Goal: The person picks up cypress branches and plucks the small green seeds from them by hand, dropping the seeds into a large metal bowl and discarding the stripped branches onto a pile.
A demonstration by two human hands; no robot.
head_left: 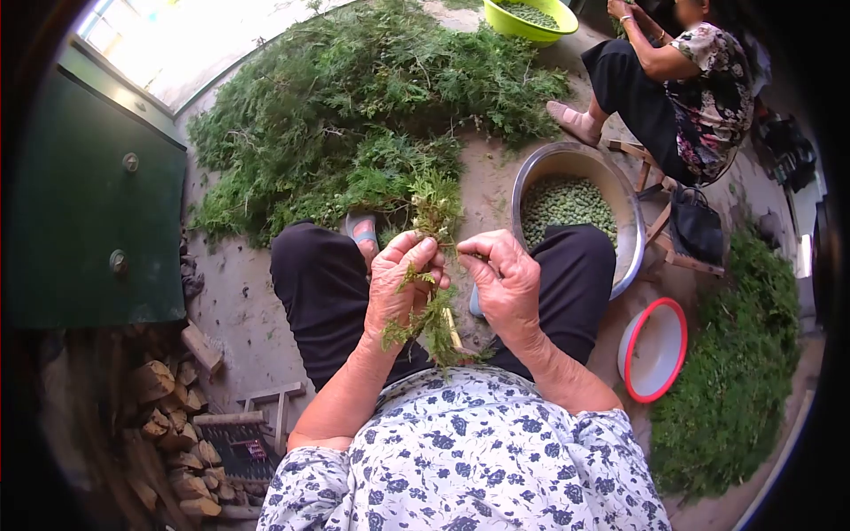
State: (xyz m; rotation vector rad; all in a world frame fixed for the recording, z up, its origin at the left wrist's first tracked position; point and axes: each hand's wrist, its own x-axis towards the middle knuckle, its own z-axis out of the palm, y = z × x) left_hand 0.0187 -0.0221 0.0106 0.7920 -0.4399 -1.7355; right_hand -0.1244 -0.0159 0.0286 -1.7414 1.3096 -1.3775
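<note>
A green leafy sprig (434, 205) stands up from my left hand (403, 274), whose fingers are closed round its stem; more of its foliage hangs below, over my lap. Close by on the right, my right hand (503, 279) pinches at the sprig's side with thumb and forefinger. Whatever lies between those fingertips is too small to make out. Beyond my right knee stands a metal basin (629, 221) holding many small green cones or berries (567, 205).
A large heap of green branches (354, 97) lies ahead. A yellow-green basin (531, 22), a seated person (699, 88) and a wooden stool (660, 226) are at upper right. A red-rimmed white basin (652, 350) stands beside more branches (730, 380). Firewood (181, 442) lies lower left.
</note>
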